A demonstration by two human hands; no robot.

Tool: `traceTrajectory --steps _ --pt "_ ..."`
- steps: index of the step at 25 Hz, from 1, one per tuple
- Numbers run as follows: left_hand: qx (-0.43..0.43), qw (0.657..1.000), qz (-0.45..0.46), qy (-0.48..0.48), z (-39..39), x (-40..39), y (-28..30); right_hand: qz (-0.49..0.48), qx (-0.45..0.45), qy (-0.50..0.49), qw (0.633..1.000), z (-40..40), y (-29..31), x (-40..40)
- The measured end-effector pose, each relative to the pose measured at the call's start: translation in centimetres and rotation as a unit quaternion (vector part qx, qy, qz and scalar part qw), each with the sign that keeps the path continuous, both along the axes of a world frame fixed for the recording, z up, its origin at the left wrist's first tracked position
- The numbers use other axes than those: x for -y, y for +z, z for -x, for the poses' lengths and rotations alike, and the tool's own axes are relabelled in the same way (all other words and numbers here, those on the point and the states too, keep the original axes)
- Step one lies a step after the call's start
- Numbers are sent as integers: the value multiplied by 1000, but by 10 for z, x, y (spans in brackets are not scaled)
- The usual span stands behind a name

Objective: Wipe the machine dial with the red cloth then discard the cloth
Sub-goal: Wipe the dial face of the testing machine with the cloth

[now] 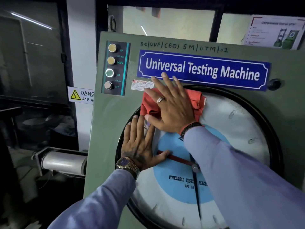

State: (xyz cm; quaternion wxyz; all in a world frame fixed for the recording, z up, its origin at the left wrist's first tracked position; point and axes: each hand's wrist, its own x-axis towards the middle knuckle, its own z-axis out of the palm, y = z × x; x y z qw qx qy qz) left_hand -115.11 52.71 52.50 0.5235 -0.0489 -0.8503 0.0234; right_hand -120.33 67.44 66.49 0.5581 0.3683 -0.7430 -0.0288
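Note:
A large round dial [234,133] with a white face, a blue centre and a black rim fills the front of the green machine [105,123]. My right hand [170,106] lies flat on a crumpled red cloth [149,103], pressing it against the dial's upper left rim. My left hand [140,144] rests flat on the dial's left side, fingers spread, just below the cloth, its thumb touching the red pointer [179,159]. A black pointer [197,195] hangs down from the hub.
A blue "Universal Testing Machine" sign [203,70] sits above the dial. A button panel [114,68] with several buttons is at the upper left. A voltage danger sticker [80,95] and a metal cylinder [64,161] lie left of the machine.

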Motion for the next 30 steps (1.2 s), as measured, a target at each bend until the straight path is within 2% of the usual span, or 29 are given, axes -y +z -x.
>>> traceTrajectory --steps 3,5,8,11,13,14,15,16,17,18,19,20,21,22,25,26,27,30 --pt "-19 999 31 -21 -8 16 9 20 19 -9 1000 2 4 -7" --pt "-23 999 27 -7 -15 30 12 51 20 -52 997 1 2 -5" --pt "-7 1000 10 15 -27 54 19 45 -6 -75 996 -3 -2 -3" --pt "-14 1000 -25 11 -41 69 29 128 -13 -24 991 -13 -3 9" --pt "-24 997 -62 24 -51 78 42 246 89 97 960 -29 7 24" --pt "-26 995 -90 31 -58 83 50 316 152 187 918 -39 14 31" --pt "-32 992 -114 41 -67 89 61 396 191 272 856 -50 23 40" --pt "-41 989 -133 47 -76 96 72 483 223 330 779 -64 32 48" --pt "-51 987 -143 56 -87 104 83 566 274 385 676 -77 41 55" --pt "-58 986 -140 67 -98 110 93 617 353 441 547 -90 46 61" --pt "-57 986 -127 89 -113 115 102 615 444 502 415 -103 44 65" --pt "-46 986 -109 116 -129 120 108 581 513 555 301 -115 37 68" --pt "-27 985 -96 141 -144 125 111 538 561 592 213 -124 27 72" --pt "-13 983 -89 161 -160 130 113 496 595 615 150 -133 13 77" --pt "0 974 -101 204 -215 147 106 385 648 657 21 -161 -26 109" --pt "5 969 -105 224 -236 156 99 363 662 656 -6 -174 -38 127" --pt "16 963 -108 246 -259 166 91 340 674 655 -28 -188 -49 145" --pt "45 935 -117 331 -342 201 64 280 712 641 -61 -241 -81 199"
